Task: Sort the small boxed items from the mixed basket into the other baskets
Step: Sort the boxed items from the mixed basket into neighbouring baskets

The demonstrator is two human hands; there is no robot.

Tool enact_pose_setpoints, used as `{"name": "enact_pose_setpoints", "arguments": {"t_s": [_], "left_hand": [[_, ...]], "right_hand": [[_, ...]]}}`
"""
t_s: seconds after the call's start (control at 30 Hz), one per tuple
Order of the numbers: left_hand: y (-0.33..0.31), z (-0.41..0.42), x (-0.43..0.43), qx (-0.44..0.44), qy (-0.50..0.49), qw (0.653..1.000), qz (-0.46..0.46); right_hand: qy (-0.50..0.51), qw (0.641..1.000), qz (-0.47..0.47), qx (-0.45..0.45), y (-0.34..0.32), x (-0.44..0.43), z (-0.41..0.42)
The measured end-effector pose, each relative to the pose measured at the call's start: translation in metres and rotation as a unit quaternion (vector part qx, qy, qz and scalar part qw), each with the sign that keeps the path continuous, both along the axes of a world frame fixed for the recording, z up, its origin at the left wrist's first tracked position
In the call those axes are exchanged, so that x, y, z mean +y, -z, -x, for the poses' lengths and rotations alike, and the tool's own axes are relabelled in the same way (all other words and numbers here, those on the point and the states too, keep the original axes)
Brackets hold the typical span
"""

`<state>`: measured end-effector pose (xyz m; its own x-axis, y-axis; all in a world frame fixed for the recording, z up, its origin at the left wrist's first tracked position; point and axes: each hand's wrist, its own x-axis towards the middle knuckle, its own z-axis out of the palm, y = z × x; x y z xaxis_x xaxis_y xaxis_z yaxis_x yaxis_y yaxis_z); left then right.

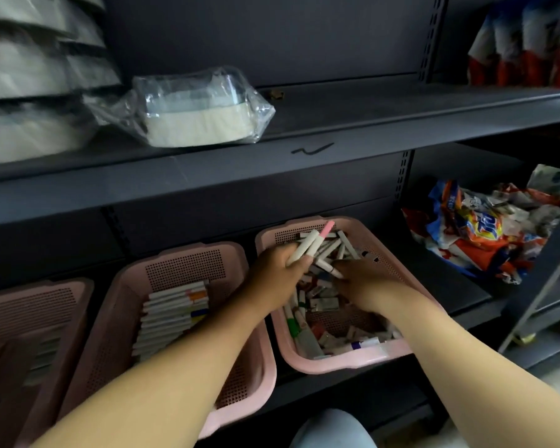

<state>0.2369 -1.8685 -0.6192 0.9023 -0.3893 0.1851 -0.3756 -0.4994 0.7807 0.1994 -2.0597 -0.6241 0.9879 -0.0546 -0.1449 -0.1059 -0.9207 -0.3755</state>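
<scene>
Pink plastic, perforated, makes up three baskets standing side by side on a dark metal shelf. The mixed basket (pixel 337 363) sits at 3 o'clock of the row, heaped with small boxed items (pixel 324 303) lying at every angle, white with coloured ends.

The left hand (pixel 278 263) hovers over this basket's 9 o'clock rim. Its fingers (pixel 299 265) are clamped round a bundle of long white boxes (pixel 307 247), which fan out toward 1 o'clock from the fist; one has a pink end (pixel 328 228) that sticks out furthest.

The right hand (pixel 366 279) is down inside the same basket, knuckles up, its fingers pointing toward 9 o'clock. A white box (pixel 328 270) lies right at the fingertips, just under the left hand's bundle. Blur keeps me from telling whether those fingers are pinching it or only touching.

The middle basket (pixel 181 253) holds a neat row of white boxes (pixel 172 315), stacked flat with coloured ends toward 3 o'clock. The left basket (pixel 29 286), at 9 o'clock, is dim and blurred.

On the upper shelf (pixel 369 124) lies a clear-wrapped white pack (pixel 194 111). At 3 o'clock of the mixed basket lie bright detergent bags (pixel 485 234).
</scene>
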Motion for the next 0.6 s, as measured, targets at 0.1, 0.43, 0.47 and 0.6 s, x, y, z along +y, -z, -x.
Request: {"name": "enact_pose_setpoints", "arguments": {"t_s": [0.1, 0.43, 0.47, 0.6], "left_hand": [[-0.023, -0.003, 0.03, -0.053, -0.011, 0.996, -0.067], [-0.03, 0.018, 0.193, -0.016, -0.015, 0.917, -0.399], [-0.023, 0.02, 0.201, -0.002, -0.016, 0.91, -0.413], [-0.003, 0.031, 0.22, -0.003, -0.01, 0.893, -0.45]], "right_hand": [[0.005, 1.0, 0.006, 0.002, -0.013, 0.007, 0.003], [-0.014, 0.998, -0.02, -0.058, -0.028, 0.052, -0.009], [-0.018, 0.998, -0.028, -0.06, -0.03, 0.059, -0.009], [-0.049, 0.995, -0.056, -0.062, -0.036, 0.082, -0.01]]}}
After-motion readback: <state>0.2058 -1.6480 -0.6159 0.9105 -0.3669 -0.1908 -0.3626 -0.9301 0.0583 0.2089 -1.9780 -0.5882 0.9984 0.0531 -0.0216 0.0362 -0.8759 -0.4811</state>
